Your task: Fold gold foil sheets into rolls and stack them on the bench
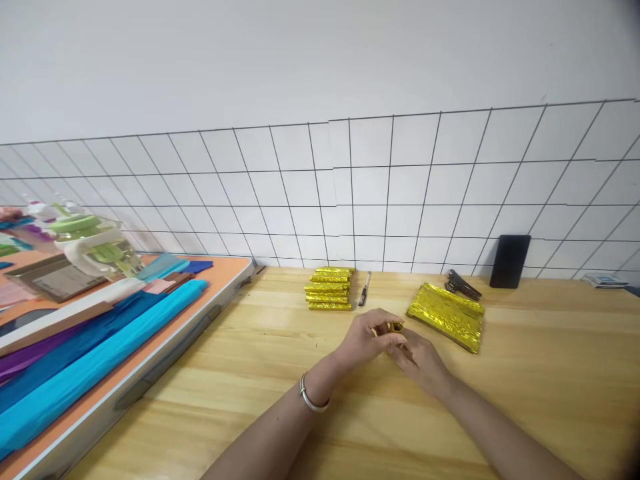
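Observation:
A small folded piece of gold foil (pixel 396 327) is held between both hands over the wooden table. My left hand (pixel 371 339), with a silver bangle on its wrist, pinches it with thumb and fingers. From the right, my right hand (pixel 423 360) closes on the same piece, its fingertips partly hidden. Several narrow gold foil strips (pixel 329 289) lie in a stack behind my left hand. A flat pile of gold foil sheets (pixel 447 316) rests to the right, beyond my right hand.
A pen (pixel 365 291) lies beside the strips. Behind the sheets are a black stapler-like tool (pixel 463 285) and an upright dark phone (pixel 510 261). An orange-topped board (pixel 220 272) at left bears coloured paper rolls (pixel 115 353), a box (pixel 55 277) and a green-lidded jar (pixel 83 227).

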Tool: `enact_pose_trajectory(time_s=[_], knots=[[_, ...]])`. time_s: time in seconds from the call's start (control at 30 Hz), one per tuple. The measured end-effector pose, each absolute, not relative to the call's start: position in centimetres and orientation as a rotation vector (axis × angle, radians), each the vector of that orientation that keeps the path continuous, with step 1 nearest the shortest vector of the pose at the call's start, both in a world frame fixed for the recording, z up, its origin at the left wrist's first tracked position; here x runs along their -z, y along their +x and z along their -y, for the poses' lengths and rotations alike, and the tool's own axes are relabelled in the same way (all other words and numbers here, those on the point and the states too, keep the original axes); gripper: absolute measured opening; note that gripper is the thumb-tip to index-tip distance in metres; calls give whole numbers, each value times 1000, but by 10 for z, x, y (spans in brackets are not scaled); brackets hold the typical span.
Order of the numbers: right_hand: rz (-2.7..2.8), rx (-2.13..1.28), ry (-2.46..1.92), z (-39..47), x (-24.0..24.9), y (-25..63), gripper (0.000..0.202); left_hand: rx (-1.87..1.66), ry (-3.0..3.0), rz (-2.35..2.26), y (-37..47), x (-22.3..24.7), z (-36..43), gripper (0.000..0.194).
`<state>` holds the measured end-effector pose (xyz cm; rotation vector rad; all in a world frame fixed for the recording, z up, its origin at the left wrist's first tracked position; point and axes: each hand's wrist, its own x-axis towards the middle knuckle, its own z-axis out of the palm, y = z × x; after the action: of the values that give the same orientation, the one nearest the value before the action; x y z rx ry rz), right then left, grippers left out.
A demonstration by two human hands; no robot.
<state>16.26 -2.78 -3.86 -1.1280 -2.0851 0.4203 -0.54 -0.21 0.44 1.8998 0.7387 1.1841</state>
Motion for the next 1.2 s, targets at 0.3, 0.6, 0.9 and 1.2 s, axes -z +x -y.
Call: enact_pose_trajectory(time_s=[0.3,0.6,0.9,1.2], knots=[[2047,-440,-1096,30,32,161,22,-1163,1861,-778,-3,-3,4,30],[2058,-494,-1019,27,37,166,17,-1193,1827,-813,-5,2,0,29],[1874,-214,-1058,30,38,162,21,-1245,1790,-867,-3,10,-4,30],[1818,-159,-1001,37,34,157,35,-1255,1751,-879,-5,12,-6,33]])
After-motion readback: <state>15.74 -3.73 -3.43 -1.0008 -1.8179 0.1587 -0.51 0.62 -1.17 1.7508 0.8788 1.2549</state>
